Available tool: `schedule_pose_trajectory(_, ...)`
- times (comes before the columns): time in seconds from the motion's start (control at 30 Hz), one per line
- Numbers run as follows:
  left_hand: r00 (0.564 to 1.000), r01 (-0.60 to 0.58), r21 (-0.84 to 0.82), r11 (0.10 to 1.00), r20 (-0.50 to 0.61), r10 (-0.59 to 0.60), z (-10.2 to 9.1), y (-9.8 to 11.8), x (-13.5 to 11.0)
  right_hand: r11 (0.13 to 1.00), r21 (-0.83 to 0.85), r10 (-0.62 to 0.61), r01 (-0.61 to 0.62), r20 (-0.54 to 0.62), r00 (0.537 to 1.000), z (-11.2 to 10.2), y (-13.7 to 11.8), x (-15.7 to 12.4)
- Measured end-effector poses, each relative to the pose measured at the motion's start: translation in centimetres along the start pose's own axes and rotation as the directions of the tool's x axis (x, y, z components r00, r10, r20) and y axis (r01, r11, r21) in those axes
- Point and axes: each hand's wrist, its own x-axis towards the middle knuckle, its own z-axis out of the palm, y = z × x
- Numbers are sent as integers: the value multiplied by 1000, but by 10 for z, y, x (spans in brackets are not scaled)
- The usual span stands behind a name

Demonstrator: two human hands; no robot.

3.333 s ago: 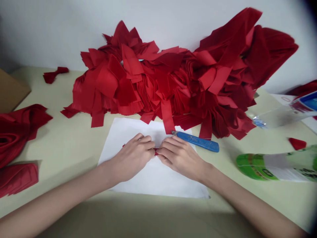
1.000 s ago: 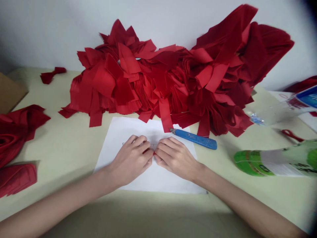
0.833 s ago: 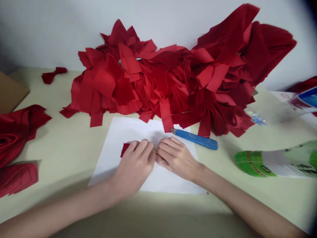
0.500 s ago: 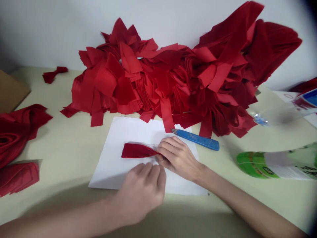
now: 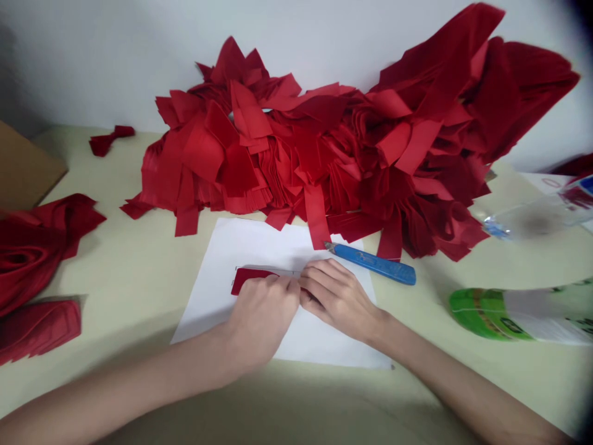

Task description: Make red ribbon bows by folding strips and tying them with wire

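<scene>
The left hand (image 5: pixel 262 324), fingers bent and together, presses on a red cloth strip (image 5: pixel 248 280) lying on a white paper sheet (image 5: pixel 204 315). The right hand (image 5: pixel 338 301), fingers closed, covers the strip's far end, near a blue utility knife (image 5: pixel 375 266). Any pinch is hidden.

Left hand (image 5: pixel 262 327) curled, right hand (image 5: pixel 338 303) lying flat, apparently pressing down

- A small craft or piece-work workroom, not a kitchen or a lab
- Heap of cut red strips (image 5: pixel 315 154), cloth or crepe paper, at 12 o'clock against a plain white wall (image 5: pixel 92 55)
- Blue utility knife (image 5: pixel 375 264) at 1 o'clock
- White sheet of paper (image 5: pixel 204 315) on a pale worktop (image 5: pixel 111 259)
- Cardboard box (image 5: pixel 23 164) at 10 o'clock
</scene>
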Motion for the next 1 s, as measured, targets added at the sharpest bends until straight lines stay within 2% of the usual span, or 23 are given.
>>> schedule_pose_trajectory(0.1,999,-38,-41,998,-17,38,0,-4,1,1000,-5,-12,12,-9,1000,1,1,-1)
schedule_pose_trajectory(0.23,989,-133,-7,991,-73,132,1,-1,0,1000,11,-22,22,-5,1000,-1,2,-2)
schedule_pose_trajectory(0.33,984,-166,-5,986,-69,166,2,-1,0,999,33,-5,4,8,1000,-3,1,-2)
schedule_pose_trajectory(0.47,995,-85,-127,988,-62,78,7,-11,3,997,48,57,-59,36,998,-4,-2,-2)
schedule_pose_trajectory(0.57,998,-1,-282,959,-65,-18,14,-20,6,990,73,119,-124,72,990,-4,-4,-2)
schedule_pose_trajectory(0.63,997,16,-348,937,-64,-41,17,-23,6,981,108,151,-159,82,985,-7,-3,-3)
schedule_pose_trajectory(0.73,998,11,-373,928,-59,-36,19,-24,5,960,172,223,-221,12,975,-20,3,-8)
schedule_pose_trajectory(0.8,998,10,-360,933,-47,-28,17,-24,4,930,203,330,-307,-87,940,-33,8,-14)
schedule_pose_trajectory(0.9,1000,-19,-309,951,-16,15,13,-24,5,854,216,512,-472,-192,838,-48,14,-27)
schedule_pose_trajectory(0.93,999,-36,-289,957,-7,35,11,-25,6,835,210,546,-508,-204,813,-50,15,-32)
schedule_pose_trajectory(1.0,998,-66,-256,965,5,70,9,-27,8,811,199,582,-550,-181,793,-48,16,-41)
